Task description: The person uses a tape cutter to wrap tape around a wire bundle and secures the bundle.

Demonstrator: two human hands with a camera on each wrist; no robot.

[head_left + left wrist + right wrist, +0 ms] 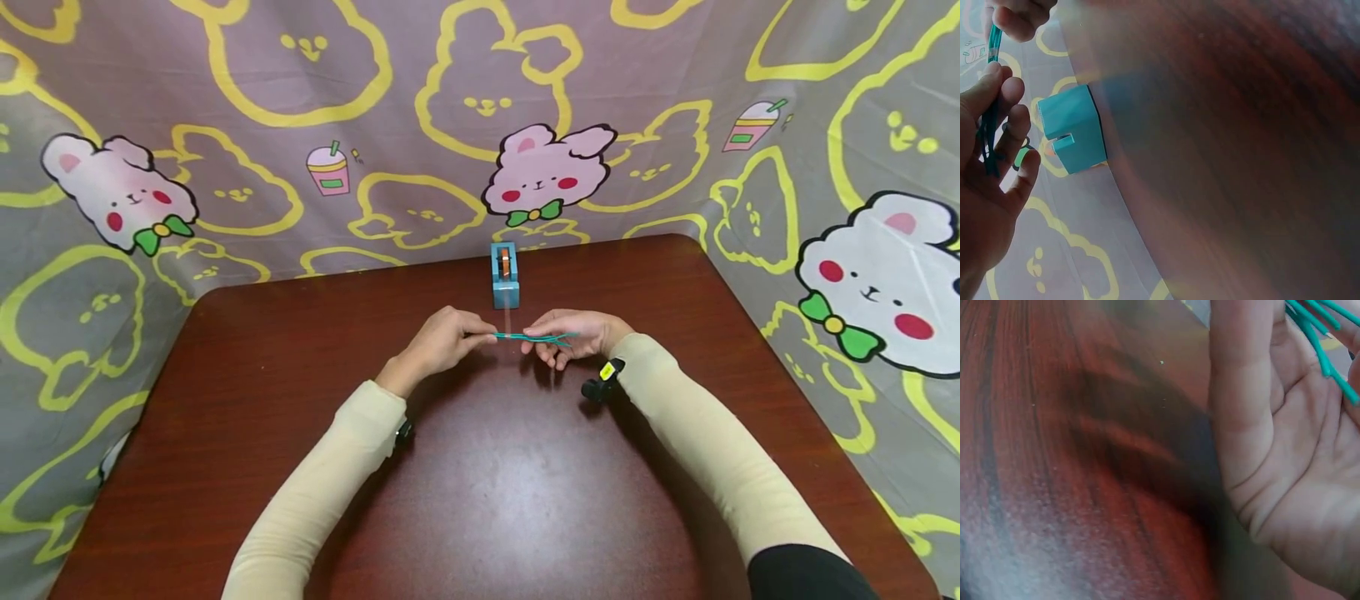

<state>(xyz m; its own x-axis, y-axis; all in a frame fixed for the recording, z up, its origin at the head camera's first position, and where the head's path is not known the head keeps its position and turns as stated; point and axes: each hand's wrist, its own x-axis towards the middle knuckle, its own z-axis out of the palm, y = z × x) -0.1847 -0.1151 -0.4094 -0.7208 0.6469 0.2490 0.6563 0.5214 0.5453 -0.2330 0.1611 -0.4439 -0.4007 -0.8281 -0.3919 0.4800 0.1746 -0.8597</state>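
Note:
A thin bundle of green wires (517, 337) is held level above the table between both hands. My left hand (444, 340) pinches its left end between thumb and fingertips. The right hand (576, 332) grips the bundle further right with thumb and index finger, the other fingers loosely bent. Loose wire ends (1335, 359) fan out over the right palm. Between the hands, a narrow clear strip (507, 322) runs from the blue tape dispenser (506, 293) to the bundle. Clear tape (993, 54) shows on the wires in the left wrist view.
The dispenser, with an orange-brown roll (505, 262) in it, stands near the back edge of the dark red-brown wooden table (525, 500). Patterned cloth (420, 83) hangs behind and at both sides. A small black device (600, 383) sits by the right wrist.

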